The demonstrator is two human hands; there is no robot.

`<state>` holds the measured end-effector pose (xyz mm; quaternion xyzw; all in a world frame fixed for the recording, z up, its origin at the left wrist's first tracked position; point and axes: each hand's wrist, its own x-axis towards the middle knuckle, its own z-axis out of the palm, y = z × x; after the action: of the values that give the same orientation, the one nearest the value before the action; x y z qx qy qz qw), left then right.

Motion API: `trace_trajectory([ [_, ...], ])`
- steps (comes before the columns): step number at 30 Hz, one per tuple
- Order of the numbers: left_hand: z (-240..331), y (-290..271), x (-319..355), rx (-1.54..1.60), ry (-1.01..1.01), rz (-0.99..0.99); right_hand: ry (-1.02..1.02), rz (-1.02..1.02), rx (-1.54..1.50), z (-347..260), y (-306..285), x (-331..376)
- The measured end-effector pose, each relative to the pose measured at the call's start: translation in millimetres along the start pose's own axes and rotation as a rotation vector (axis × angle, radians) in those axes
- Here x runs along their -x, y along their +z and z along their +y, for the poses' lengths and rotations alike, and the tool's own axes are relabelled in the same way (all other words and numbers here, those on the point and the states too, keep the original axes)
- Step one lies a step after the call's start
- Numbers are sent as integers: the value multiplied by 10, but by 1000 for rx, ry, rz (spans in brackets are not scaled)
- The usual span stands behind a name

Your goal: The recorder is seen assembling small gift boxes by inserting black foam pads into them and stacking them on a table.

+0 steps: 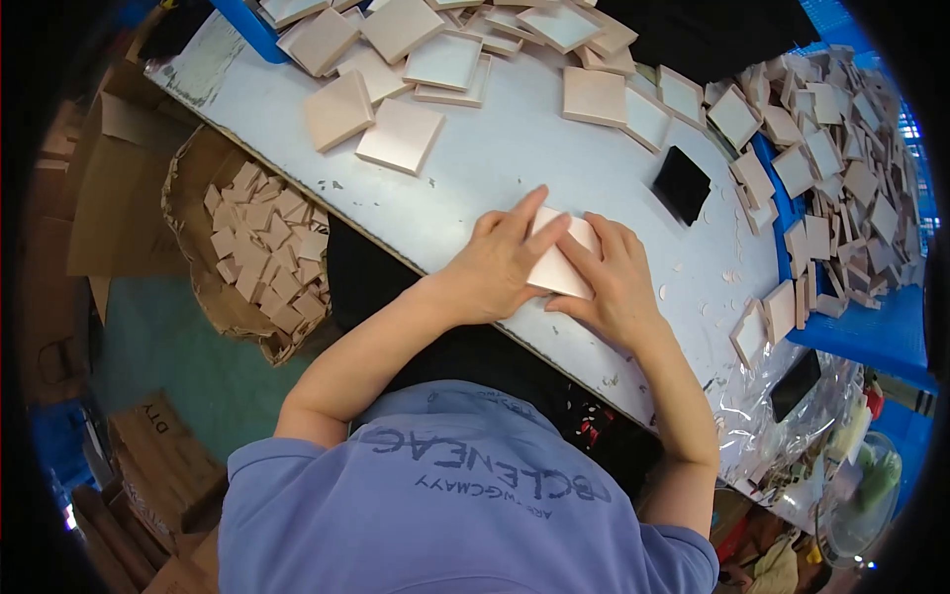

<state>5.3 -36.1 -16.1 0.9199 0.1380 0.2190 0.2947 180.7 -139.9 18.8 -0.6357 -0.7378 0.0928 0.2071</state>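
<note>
A small, shallow, square pale pink box (560, 274) is between my two hands, low over the white table. My left hand (500, 259) grips its left side, fingers reaching along the far edge. From the right, my right hand (616, 275) holds it, with fingers across the top and the thumb at the near edge. My fingers hide part of the box, so I cannot tell whether it is a lid, a base or both. To the right of my hands, a flat black block (681, 185) lies on the table.
Many similar pink box halves (400, 136) lie at the table's far side. More fill a blue crate (871, 322) at the right. A carton (182, 213) of pink boxes stands at the left. Clear plastic film (737, 426) and another black block (796, 385) lie at the near right.
</note>
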Motion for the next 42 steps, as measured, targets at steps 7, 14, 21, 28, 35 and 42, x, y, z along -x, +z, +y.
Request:
trace_trajectory([
  [7, 70, -215, -39, -220, -69, -247, 21, -68, 146, -73, 58, 71],
  [14, -819, -726, -172, -607, -524, 207, 22, -124, 94, -3, 12, 92],
  [21, -872, -849, -220, -505, -659, 84, 269, 449, 372, 850, -396, -113],
  [28, -207, -914, -332, 629, -473, 142, 370, 350, 484, 1049, -297, -46],
  [35, 159, -300, -317, 1894, -289, 125, 515, 512, 142, 976, -361, 8],
  [42, 290, -186, -262, 1880, -346, 213, 649, 997, -42, 932, -301, 211],
])
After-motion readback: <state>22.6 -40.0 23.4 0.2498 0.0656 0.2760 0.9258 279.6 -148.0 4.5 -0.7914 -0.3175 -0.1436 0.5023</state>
